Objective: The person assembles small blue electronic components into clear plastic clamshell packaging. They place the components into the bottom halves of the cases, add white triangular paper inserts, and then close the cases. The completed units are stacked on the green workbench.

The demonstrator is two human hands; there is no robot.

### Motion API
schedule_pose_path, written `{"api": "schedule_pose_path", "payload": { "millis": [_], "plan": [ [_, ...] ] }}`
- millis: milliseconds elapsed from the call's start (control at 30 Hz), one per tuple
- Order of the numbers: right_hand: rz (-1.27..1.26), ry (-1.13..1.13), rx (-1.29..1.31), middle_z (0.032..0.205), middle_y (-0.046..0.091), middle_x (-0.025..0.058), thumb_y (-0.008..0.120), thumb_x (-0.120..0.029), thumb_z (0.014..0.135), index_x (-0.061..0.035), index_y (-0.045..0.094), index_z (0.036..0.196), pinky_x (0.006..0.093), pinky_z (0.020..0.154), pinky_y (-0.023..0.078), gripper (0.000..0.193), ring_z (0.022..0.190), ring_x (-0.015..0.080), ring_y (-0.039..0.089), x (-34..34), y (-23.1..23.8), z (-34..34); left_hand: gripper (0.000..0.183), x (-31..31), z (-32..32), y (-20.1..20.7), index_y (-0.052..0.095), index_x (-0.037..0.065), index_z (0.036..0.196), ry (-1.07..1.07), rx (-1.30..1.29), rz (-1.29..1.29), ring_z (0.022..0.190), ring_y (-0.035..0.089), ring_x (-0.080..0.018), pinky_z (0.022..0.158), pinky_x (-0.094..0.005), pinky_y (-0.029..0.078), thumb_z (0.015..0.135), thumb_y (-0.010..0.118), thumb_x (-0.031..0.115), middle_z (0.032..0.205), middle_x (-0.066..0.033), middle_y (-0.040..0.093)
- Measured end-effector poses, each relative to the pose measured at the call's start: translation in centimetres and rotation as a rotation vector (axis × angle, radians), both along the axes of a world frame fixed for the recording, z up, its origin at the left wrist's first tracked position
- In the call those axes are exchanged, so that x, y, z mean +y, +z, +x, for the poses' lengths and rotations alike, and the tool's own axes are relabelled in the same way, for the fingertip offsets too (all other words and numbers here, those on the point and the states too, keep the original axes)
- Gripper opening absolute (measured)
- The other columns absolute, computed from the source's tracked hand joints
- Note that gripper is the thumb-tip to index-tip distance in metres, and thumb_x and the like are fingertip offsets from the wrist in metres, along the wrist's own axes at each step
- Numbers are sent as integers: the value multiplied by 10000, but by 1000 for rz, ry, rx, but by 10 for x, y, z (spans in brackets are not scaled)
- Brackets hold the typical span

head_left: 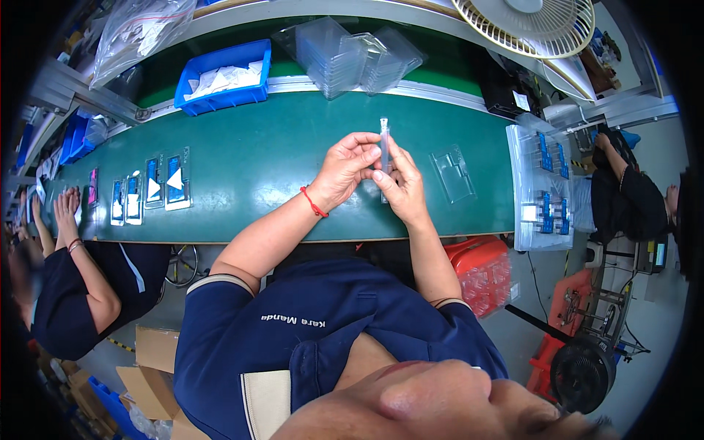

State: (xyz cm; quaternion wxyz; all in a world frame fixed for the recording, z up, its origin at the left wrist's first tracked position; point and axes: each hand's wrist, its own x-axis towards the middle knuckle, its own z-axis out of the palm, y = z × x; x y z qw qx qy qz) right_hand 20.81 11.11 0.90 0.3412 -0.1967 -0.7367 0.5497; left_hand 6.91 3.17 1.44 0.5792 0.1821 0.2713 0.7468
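Above the green table, I hold a clear plastic blister pack (385, 139) upright between both hands, turned nearly edge-on. What lies inside it cannot be made out. My left hand (345, 170) closes on its left side with thumb and fingers. On the right side, my right hand (402, 183) grips it too, thumb low and fingers behind. An open clear blister shell (453, 174) lies on the table to the right of my hands. To the left, packs with blue and black contents (177, 192) lie in a row, some with white triangular pieces on them.
A blue bin (224, 103) of white papers stands at the back left. Stacked clear shells (359, 62) lean behind my hands. At the right end is a clear tray (522, 220) with blue items. A fan (532, 26) hangs back right. Co-workers sit at both sides.
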Motion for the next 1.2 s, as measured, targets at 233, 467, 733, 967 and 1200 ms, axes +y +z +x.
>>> {"api": "schedule_pose_path", "payload": {
  "millis": [233,467,733,967,1200],
  "plan": [
    [-67,11,13,1239,539,143,718,-268,848,-76,481,1398,293,855,462,629,1029,198,556,-4,3,0,236,2,-1,-12,602,24,1148,17,23,-22,870,643,-131,739,-269,585,917,627,66,981,-68,651],
    [-24,-10,43,1211,526,135,689,-312,878,-75,470,1405,304,905,442,619,1082,206,527,-7,3,-5,304,-2,2,-4,608,3,1211,19,19,-121,952,643,-159,813,-302,575,917,629,76,1105,-90,652],
    [32,-34,42,1204,502,147,674,-346,887,-83,464,1410,311,909,439,622,1065,222,522,-11,6,-9,339,-2,8,-3,595,-14,1236,63,-1,-110,919,629,-134,773,-279,552,924,633,112,1120,-83,653],
    [528,-286,-283,1217,476,243,816,-457,672,-269,544,1357,407,796,515,761,1041,367,560,-3,18,2,254,-5,1,-5,647,-23,1156,95,448,-181,776,649,-118,663,-254,565,921,626,71,988,-99,694],
    [488,-245,-355,1225,492,243,829,-380,655,-248,575,1326,418,839,500,729,1047,374,564,3,16,18,120,-6,5,-4,628,16,869,-16,588,-324,571,557,-67,472,-197,450,917,648,125,712,-23,622]
  ]
}}
